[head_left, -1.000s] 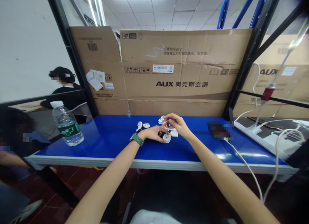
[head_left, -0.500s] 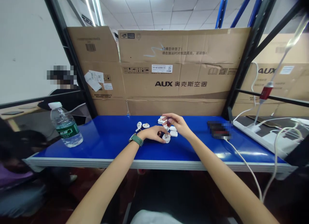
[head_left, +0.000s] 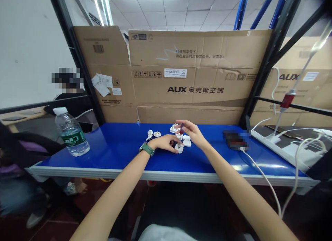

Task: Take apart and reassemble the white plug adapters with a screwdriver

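My left hand [head_left: 166, 142] rests on the blue tabletop, its thumb and fingers closed on a small round white plastic part [head_left: 178, 149], perhaps a plug piece. Above that part, my right hand [head_left: 193, 132] grips the red handle of a screwdriver [head_left: 181, 131] with its fingertips. The screwdriver stands nearly upright, its thin shaft reaching down to the white part. Whether its tip sits in a screw is too small to tell. Just right of them lie white covers [head_left: 187, 143]. More white pieces [head_left: 173, 129] sit behind my fingers, partly hidden.
Left of my hands lie white pieces with metal parts [head_left: 157, 134]. A water bottle [head_left: 71, 133] stands at the table's left end. To the right are a dark phone-like device [head_left: 235, 140] with a cable and a white power strip [head_left: 272, 144]. Cardboard [head_left: 192, 109] walls the back; a person [head_left: 67, 85] sits beyond.
The view has shifted slightly. Both hands keep their places, the screwdriver still upright over the white part. At lower left, a person's hand and foot have come into clearer sight.
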The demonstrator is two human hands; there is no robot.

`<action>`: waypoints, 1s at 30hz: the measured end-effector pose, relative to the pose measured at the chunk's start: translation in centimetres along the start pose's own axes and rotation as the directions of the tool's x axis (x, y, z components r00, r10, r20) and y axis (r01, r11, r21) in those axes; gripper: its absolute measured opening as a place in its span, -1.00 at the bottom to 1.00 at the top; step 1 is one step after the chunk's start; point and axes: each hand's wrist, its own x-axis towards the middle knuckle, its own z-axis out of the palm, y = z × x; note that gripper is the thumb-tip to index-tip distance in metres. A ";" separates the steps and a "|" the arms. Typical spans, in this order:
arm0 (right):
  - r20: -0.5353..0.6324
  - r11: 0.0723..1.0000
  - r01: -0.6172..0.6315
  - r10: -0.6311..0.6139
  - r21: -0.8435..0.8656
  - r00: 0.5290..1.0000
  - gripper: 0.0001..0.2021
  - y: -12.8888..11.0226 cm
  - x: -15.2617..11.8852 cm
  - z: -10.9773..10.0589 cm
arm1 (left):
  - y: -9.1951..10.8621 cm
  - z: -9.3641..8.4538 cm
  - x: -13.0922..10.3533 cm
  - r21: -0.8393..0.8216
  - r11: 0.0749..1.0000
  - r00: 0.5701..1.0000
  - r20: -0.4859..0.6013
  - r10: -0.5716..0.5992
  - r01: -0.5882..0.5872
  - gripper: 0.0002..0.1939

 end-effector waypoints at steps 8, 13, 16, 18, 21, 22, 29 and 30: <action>-0.075 0.991 0.011 -0.022 -0.135 0.997 -0.62 0.7 0.0 -0.4 | -0.1 0.1 -0.1 -0.041 0.999 1.000 -0.015 0.013 -0.014 -0.49; 0.045 0.997 0.029 -0.026 -0.075 0.999 -0.60 0.3 -0.2 -0.4 | -0.3 0.2 0.0 -0.036 0.999 1.000 -0.017 -0.013 0.013 -0.49; -0.004 0.991 0.008 -0.009 -0.137 1.000 -0.64 0.4 -0.2 -0.2 | -0.4 0.2 0.0 -0.034 0.999 1.000 -0.016 -0.016 0.015 -0.48; -0.038 0.992 0.005 -0.010 -0.128 0.999 -0.68 0.6 -0.1 -0.2 | -0.5 0.2 0.1 -0.031 0.999 1.000 -0.015 -0.022 0.022 -0.46; -0.089 0.998 0.031 -0.037 -0.059 0.995 -0.73 0.8 0.0 -0.4 | -0.9 0.2 0.3 -0.025 0.999 0.999 -0.008 -0.048 0.047 -0.40; -0.116 0.998 0.049 -0.054 -0.045 0.992 -0.74 0.9 0.1 -0.4 | -1.0 0.2 0.3 -0.022 0.998 0.999 -0.005 -0.054 0.054 -0.38; -0.168 0.994 0.092 -0.100 -0.051 0.981 -0.75 0.4 0.0 -0.4 | -1.4 0.2 0.2 -0.048 0.998 0.999 -0.006 -0.047 0.047 -0.31; -0.155 0.995 0.087 -0.094 -0.054 0.983 -0.75 0.4 0.0 -0.4 | -1.4 0.1 0.2 -0.060 0.997 0.999 -0.007 -0.043 0.043 -0.30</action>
